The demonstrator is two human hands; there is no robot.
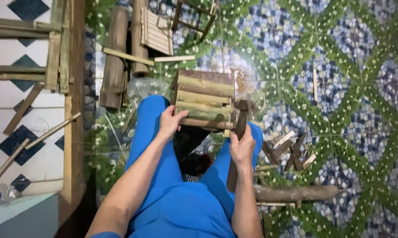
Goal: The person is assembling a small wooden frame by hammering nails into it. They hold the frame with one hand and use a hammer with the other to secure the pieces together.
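A small panel of bamboo slats [205, 94] rests across my knees, which are in blue trousers. My left hand [171, 122] grips the panel's near left corner, thumb on the lowest slat. My right hand [242, 149] is closed around the wooden handle of a hammer [238, 136], whose dark head sits by the panel's right edge. The handle runs down past my wrist.
A thick log [296, 192] lies on the patterned floor mat at my right. Short wood offcuts [291, 150] are scattered beside it. Logs [115, 57] and another slat panel [157, 31] lie ahead at left. A bamboo frame [62, 66] stands over the tiled floor.
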